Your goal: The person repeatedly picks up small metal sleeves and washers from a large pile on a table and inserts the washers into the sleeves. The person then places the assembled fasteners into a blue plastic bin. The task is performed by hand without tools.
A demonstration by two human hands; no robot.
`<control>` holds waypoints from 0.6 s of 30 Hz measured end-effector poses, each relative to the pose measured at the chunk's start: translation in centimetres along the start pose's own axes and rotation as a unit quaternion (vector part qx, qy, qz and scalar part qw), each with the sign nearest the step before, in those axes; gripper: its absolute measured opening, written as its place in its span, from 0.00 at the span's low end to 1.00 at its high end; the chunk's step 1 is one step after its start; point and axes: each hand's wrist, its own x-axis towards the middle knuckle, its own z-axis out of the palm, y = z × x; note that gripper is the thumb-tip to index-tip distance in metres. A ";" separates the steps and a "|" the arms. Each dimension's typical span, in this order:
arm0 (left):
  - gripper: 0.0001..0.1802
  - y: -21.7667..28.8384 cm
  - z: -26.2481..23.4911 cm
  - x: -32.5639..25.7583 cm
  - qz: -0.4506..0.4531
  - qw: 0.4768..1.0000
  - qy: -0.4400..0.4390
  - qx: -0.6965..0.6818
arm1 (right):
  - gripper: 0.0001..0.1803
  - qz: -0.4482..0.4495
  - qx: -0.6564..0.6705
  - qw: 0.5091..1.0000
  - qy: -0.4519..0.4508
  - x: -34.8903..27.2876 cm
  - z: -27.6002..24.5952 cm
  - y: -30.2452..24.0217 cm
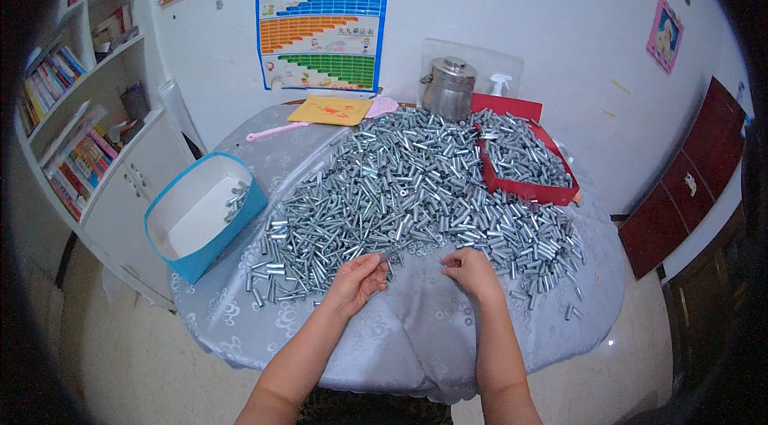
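- A slim grey metal cylinder (389,253) is held near the table's front edge, at the near fringe of the heap, apparently by one end so that its length is left exposed.
- It appears pinched between thumb and forefinger of the left hand (354,285), the other fingers being loosely curled.
- The right hand (474,271) is held opposite, fingers bent inward; whether anything is gripped cannot be told.
- Small metal rings (439,315) lie between the forearms, toward the front edge.
- The broad heap of silvery metal cylinders (400,185) is spread toward the back edge, presumably to be within reach of both hands.
- An open blue box with white lining (228,231) is set at the left edge, its few pieces gathered at one end.
- A filled red tray (524,190) stands toward the right back edge.
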 end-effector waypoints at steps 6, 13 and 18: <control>0.11 -0.5 -0.8 0.4 -0.005 1.000 -0.005 0.024 | 0.13 -0.009 0.194 0.981 0.026 0.0 0.5 -1.8; 0.11 -0.4 0.0 0.1 -0.025 0.996 0.017 0.084 | 0.11 -0.130 0.379 0.916 0.020 -0.1 2.0 -3.8; 0.11 -0.7 0.0 0.1 -0.032 0.994 0.012 0.106 | 0.12 -0.190 0.351 0.917 0.020 -0.6 2.1 -4.6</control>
